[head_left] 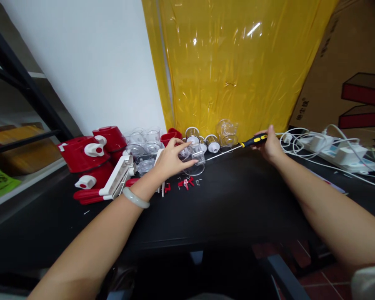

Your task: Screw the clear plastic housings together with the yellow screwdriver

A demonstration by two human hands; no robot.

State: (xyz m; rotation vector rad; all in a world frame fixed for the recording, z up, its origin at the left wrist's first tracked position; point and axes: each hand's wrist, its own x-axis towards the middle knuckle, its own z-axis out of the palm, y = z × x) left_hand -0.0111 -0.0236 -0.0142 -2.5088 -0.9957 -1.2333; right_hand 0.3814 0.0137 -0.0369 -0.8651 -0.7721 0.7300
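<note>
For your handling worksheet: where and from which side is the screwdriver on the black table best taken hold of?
Take the screwdriver by its thick black-and-yellow handle, from the right and above. It lies flat, its thin shaft pointing left toward the clear plastic part. The right hand already rests there.

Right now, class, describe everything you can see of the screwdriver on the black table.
The screwdriver has a black and yellow handle and a long thin metal shaft. It lies nearly flat on the black table, shaft pointing left towards the clear plastic part under the left hand. The right hand grips its handle.

Clear housing [196, 160], yellow-handled screwdriver [237, 147]
</note>
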